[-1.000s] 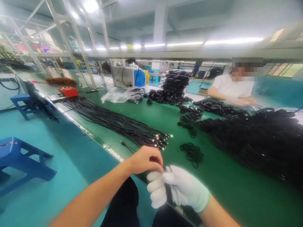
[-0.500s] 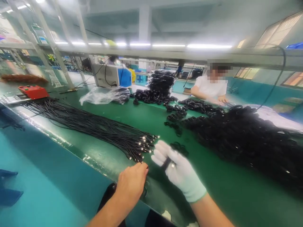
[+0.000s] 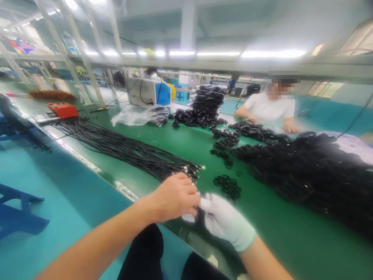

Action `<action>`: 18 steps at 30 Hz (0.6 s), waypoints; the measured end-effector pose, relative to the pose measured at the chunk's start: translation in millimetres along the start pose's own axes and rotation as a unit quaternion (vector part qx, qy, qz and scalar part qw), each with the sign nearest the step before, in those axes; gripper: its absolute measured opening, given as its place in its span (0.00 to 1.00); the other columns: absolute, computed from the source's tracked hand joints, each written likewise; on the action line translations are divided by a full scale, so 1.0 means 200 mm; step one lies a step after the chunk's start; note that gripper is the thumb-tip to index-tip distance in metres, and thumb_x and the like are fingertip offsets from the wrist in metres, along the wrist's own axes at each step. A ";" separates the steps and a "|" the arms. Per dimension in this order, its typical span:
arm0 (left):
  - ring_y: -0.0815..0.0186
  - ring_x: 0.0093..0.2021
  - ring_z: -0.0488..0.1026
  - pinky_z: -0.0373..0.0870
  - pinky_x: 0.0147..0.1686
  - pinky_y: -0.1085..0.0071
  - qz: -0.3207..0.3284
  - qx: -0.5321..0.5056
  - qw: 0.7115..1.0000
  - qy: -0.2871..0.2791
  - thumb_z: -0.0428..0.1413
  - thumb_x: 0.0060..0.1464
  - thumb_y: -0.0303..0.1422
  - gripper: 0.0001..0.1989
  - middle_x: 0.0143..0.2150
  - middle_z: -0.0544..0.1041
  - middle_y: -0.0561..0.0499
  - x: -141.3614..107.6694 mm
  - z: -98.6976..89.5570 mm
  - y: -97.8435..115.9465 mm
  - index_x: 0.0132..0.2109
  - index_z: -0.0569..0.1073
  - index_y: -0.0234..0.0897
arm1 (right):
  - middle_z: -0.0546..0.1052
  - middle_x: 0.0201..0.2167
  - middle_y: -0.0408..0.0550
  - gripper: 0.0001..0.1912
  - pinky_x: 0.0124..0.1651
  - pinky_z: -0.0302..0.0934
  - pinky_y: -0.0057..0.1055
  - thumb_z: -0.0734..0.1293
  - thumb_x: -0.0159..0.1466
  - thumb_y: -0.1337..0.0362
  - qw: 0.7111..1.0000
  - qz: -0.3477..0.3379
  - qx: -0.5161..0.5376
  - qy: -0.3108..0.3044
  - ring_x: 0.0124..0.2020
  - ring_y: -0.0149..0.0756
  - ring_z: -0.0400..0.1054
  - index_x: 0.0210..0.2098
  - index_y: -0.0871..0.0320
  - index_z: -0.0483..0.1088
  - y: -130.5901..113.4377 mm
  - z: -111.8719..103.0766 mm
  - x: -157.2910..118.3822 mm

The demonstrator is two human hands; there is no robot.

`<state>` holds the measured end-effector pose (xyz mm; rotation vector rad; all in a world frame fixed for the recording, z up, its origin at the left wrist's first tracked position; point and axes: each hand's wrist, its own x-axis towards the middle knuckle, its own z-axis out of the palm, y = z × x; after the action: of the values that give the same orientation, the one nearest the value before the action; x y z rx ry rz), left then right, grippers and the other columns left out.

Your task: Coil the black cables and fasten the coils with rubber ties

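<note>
My right hand (image 3: 225, 219), in a white glove, is closed around a coiled black cable (image 3: 200, 216), only part of which shows between the fingers. Bare and closed, my left hand (image 3: 176, 196) meets the gloved fingers at this coil; what its fingertips pinch is hidden. Just beyond them lies a long bundle of straight black cables (image 3: 125, 149), their shiny metal ends pointing at my hands. A small heap of black rings (image 3: 227, 186) rests on the green table (image 3: 163, 136) past my right hand.
To the right spreads a large heap of coiled black cables (image 3: 291, 175). Wrapped coils (image 3: 208, 99) are stacked at the back, near a grey-and-blue machine (image 3: 148, 91). A red box (image 3: 62, 110) sits at the bundle's far end. Across the table works a person in white (image 3: 271, 107).
My left hand has moved up and right from the table edge to meet my gloved right hand at the coil. The view has turned slightly left.
</note>
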<state>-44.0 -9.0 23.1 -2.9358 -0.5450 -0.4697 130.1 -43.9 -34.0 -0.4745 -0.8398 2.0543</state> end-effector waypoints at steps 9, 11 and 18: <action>0.64 0.42 0.68 0.57 0.47 0.68 0.011 -0.104 0.994 -0.035 0.55 0.56 0.34 0.05 0.37 0.77 0.52 0.06 0.00 -0.05 0.34 0.74 0.39 | 0.75 0.32 0.55 0.18 0.41 0.64 0.40 0.70 0.55 0.67 0.992 0.112 0.040 -0.050 0.32 0.38 0.72 0.43 0.70 0.69 0.04 0.00 -0.02; 0.62 0.42 0.67 0.60 0.42 0.68 0.016 -0.075 0.996 -0.054 0.55 0.55 0.32 0.06 0.37 0.76 0.50 0.09 -0.04 -0.03 0.30 0.74 0.38 | 0.76 0.31 0.56 0.17 0.39 0.65 0.42 0.70 0.55 0.64 0.990 0.126 0.031 -0.055 0.32 0.42 0.74 0.41 0.71 0.70 0.05 -0.02 -0.02; 0.72 0.24 0.67 0.59 0.24 0.77 -0.124 -0.373 0.906 -0.154 0.59 0.49 0.32 0.04 0.24 0.71 0.57 0.15 -0.06 -0.11 0.29 0.73 0.37 | 0.74 0.28 0.49 0.20 0.40 0.64 0.44 0.71 0.54 0.58 0.988 0.130 0.052 -0.058 0.29 0.38 0.72 0.38 0.65 0.66 0.04 -0.04 -0.06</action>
<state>-29.6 18.2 45.4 -3.7330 -0.9721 -0.2720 136.0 -54.1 -45.1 -0.4282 -0.7646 2.3728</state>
